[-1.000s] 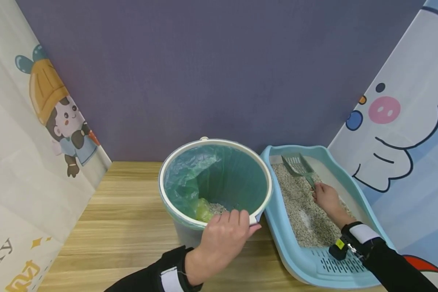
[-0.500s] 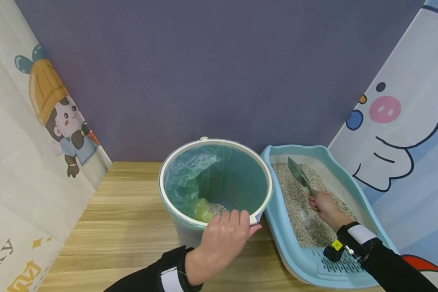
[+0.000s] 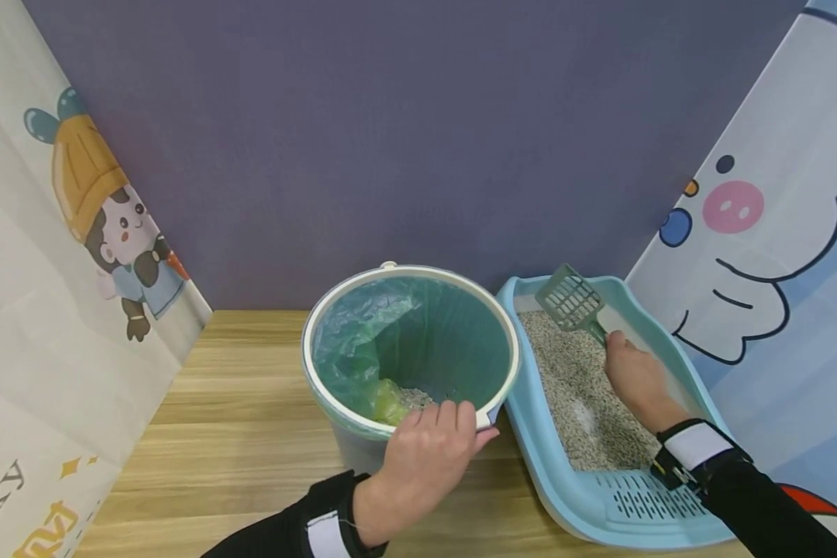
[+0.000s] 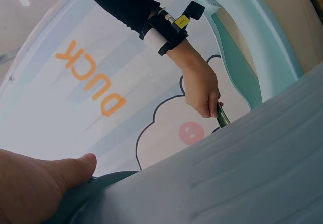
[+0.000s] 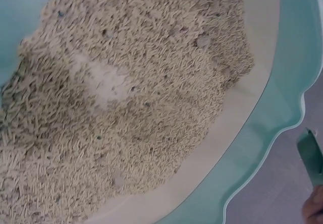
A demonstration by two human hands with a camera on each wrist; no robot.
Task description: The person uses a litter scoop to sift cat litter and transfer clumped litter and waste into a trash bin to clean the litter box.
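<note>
My right hand (image 3: 638, 381) grips the handle of a green slotted litter scoop (image 3: 570, 299), whose head is raised at the far end of the blue litter box (image 3: 544, 473). Pale grainy cat litter (image 3: 575, 387) covers the box's floor, with a whitish patch in it. In the right wrist view only part of the scoop (image 5: 310, 156) shows, at the right edge. My left hand (image 3: 428, 469) holds the near rim of a trash bin (image 3: 331, 298), fingers curled over it. A green bag (image 3: 453, 341) lines the bin; a yellowish bag and some litter lie inside.
The bin and litter box stand side by side on a wood-grain surface (image 3: 244, 418). Behind them rises a dark purple-grey wall (image 3: 418, 139). Printed cloths hang at the left (image 3: 49, 325) and right (image 3: 802, 256). A slotted step (image 3: 645, 504) forms the box's near end.
The scoop has turned from lying low over the litter, through edge-on, to raised with its slotted face showing. My right hand has shifted slightly up and right. The left hand stays put.
</note>
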